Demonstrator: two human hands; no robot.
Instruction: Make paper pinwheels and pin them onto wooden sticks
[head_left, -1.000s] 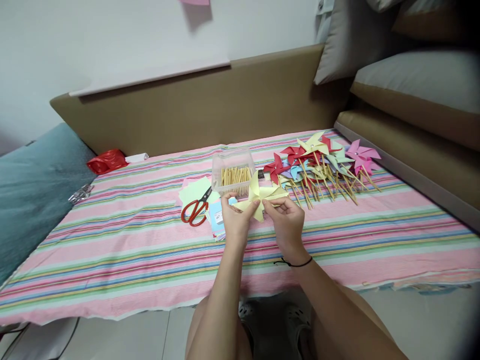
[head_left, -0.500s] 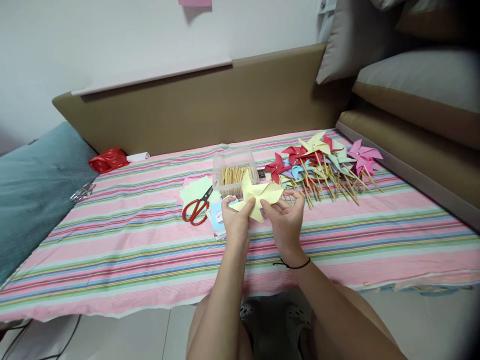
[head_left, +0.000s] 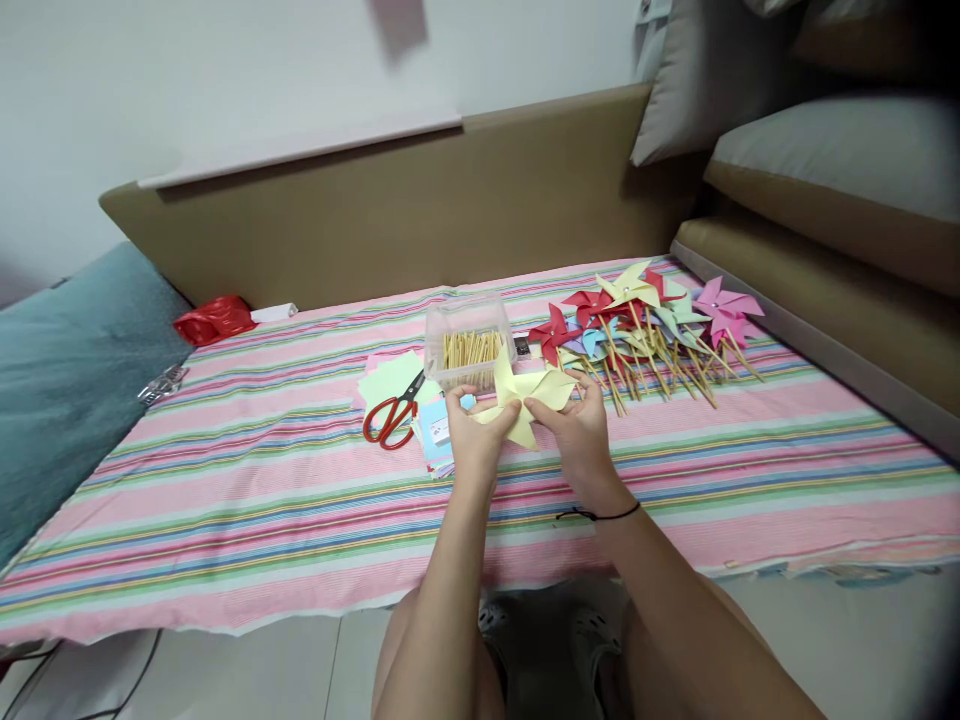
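Note:
A pale yellow paper pinwheel (head_left: 541,388) without a visible stick is held above the striped cloth. My left hand (head_left: 478,432) grips its left side, thumb pressed close to the centre. My right hand (head_left: 583,428) holds the right side, its thumb also by the middle; the fingers behind the paper are partly hidden. Just beyond the hands stands a clear plastic box (head_left: 442,325) of short wooden sticks (head_left: 474,348). Left of my left hand lie red-handled scissors (head_left: 391,420) and a stack of coloured paper (head_left: 435,425).
Several finished pinwheels on sticks (head_left: 637,335) lie heaped at the right. A red plastic bag (head_left: 216,320) and a white item (head_left: 274,313) rest at the back left, near a metallic bundle (head_left: 163,384). Cushions (head_left: 840,165) are piled at the right; a brown backrest (head_left: 405,220) runs behind.
The yellow pinwheel has shifted slightly right and turned a little. My right hand has moved slightly with it, and both hands keep their grip.

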